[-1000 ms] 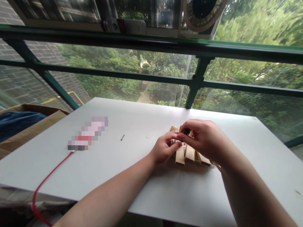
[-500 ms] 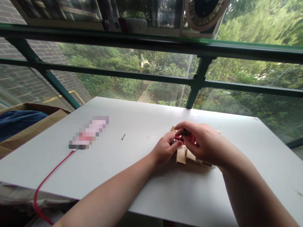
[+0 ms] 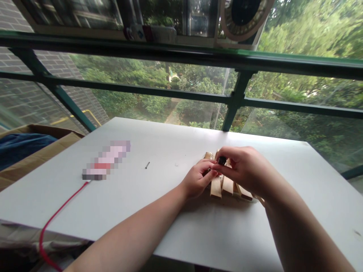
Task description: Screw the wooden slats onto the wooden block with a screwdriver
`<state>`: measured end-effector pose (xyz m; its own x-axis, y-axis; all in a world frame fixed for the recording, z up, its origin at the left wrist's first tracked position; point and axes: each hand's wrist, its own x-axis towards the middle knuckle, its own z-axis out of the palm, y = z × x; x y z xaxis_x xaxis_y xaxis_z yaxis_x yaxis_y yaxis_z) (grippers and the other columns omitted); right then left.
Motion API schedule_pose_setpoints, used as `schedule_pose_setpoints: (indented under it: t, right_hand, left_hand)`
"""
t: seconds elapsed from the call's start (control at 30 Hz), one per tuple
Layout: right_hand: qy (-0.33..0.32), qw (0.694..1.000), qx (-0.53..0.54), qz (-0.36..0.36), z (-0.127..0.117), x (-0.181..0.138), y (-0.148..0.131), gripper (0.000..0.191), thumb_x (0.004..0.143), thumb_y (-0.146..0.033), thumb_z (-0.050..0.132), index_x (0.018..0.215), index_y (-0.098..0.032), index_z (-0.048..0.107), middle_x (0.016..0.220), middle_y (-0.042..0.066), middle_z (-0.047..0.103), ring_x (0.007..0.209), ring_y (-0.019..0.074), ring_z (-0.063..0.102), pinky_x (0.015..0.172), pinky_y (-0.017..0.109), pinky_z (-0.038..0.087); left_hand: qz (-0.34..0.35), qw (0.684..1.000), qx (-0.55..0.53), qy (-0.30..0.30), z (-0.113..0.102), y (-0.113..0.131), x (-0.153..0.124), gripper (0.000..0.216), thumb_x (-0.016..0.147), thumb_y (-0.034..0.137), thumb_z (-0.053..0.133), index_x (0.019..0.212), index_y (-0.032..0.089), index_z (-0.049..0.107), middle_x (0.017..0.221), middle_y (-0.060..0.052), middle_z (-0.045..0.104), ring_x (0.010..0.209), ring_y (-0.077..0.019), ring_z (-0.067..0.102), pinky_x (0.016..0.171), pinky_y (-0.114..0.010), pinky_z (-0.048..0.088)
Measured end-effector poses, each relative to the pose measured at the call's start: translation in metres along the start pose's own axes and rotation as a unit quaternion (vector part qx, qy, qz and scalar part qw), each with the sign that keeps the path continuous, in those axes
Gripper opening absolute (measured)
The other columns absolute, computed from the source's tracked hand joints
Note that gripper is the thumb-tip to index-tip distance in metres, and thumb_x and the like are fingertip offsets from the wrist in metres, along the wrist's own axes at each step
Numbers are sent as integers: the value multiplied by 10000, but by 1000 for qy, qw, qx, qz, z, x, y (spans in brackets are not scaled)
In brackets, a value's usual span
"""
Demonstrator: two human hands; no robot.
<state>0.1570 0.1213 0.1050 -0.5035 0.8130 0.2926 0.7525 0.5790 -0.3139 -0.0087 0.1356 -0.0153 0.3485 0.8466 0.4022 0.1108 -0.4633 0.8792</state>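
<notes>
A small piece made of several pale wooden bars (image 3: 227, 187), set side by side, lies on the white table (image 3: 136, 204). My left hand (image 3: 200, 176) is closed at its left end, thumb and fingers pinched together; what they hold is hidden. Over the bars, my right hand (image 3: 238, 164) grips a small black-handled tool (image 3: 222, 160) between thumb and fingers. The tool's lower end is covered by my fingertips, which meet those of the left hand. My right hand and wrist hide part of the wooden piece.
A small dark screw-like rod (image 3: 147, 165) lies left of my hands, beside a tiny clear bit (image 3: 176, 164). Farther left is a blurred-out device (image 3: 106, 162) with a red cable (image 3: 56, 211). A green railing (image 3: 181, 56) runs behind the table; a cardboard box (image 3: 68, 139) stands at left.
My right hand has turned, its fingers drawing in around the black-handled tool. More of the wooden bars now shows below it. My left hand has barely moved.
</notes>
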Motion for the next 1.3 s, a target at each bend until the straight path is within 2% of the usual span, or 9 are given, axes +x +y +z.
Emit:
schedule_pose_setpoints:
  t: [0.17, 0.27, 0.4, 0.5, 0.67, 0.9, 1.17, 1.3]
  right_hand:
    - [-4, 1000, 1, 7, 3, 1, 0, 114, 812, -346, 596, 818, -233, 587, 638, -32, 555, 555, 108, 430, 519, 229, 287]
    - [-18, 1000, -1, -10, 2, 0, -2, 90, 822, -297, 565, 893, -243, 574, 727, -26, 593, 603, 118, 466, 546, 236, 304]
    - [-28, 998, 28, -44, -1, -4, -7, 281, 792, -169, 530, 1053, -273, 543, 889, -24, 636, 712, 130, 533, 601, 239, 337]
    - [-33, 997, 39, -53, -2, -4, -7, 330, 812, -122, 464, 1087, -288, 541, 940, -24, 650, 767, 139, 561, 647, 247, 359]
    - [-42, 998, 38, -36, -3, -4, -4, 280, 882, -175, 414, 1092, -288, 561, 903, -9, 660, 740, 148, 574, 653, 259, 373]
    - [-40, 999, 19, -18, -8, -7, -3, 240, 868, -210, 477, 1066, -291, 587, 809, -15, 655, 683, 138, 556, 640, 257, 361]
    - [-25, 999, 12, -28, -6, -5, -8, 56, 823, -218, 554, 869, -249, 550, 763, -35, 583, 635, 113, 450, 559, 235, 300]
    - [-9, 1000, 5, -13, -4, -3, -6, 114, 809, -266, 590, 797, -229, 482, 706, -37, 535, 598, 107, 411, 526, 229, 276]
  left_hand:
    - [1, 1000, 3, 1, 0, 0, 1, 285, 901, 383, 485, 910, 167, 670, 1094, -87, 630, 1089, -221, 547, 995, -343, 414]
    - [-5, 1000, 5, -1, -1, 2, 1, 286, 905, 383, 478, 917, 167, 665, 1057, -80, 634, 1063, -219, 551, 982, -341, 416]
    - [-14, 1000, 3, -11, -2, 6, 2, 294, 914, 376, 461, 879, 159, 656, 1002, -70, 634, 1033, -216, 557, 964, -338, 420]
    - [-18, 1000, 0, -12, -2, 7, 1, 300, 919, 369, 450, 893, 157, 660, 995, -70, 638, 1035, -222, 556, 958, -343, 420]
    - [-10, 1000, 0, -7, -1, 4, 1, 305, 918, 369, 456, 920, 150, 669, 1036, -84, 637, 1057, -223, 549, 970, -342, 413]
    - [-15, 1000, -3, 0, -1, 4, 0, 306, 910, 376, 474, 912, 146, 675, 1034, -97, 629, 1062, -224, 553, 982, -350, 415]
    - [-32, 999, -30, -12, -1, 3, 0, 282, 903, 374, 483, 900, 159, 665, 1059, -85, 637, 1080, -233, 559, 978, -353, 429]
    - [-19, 999, -25, -6, -1, 2, 0, 264, 896, 351, 497, 892, 161, 680, 1109, -88, 628, 1108, -236, 550, 1008, -356, 411]
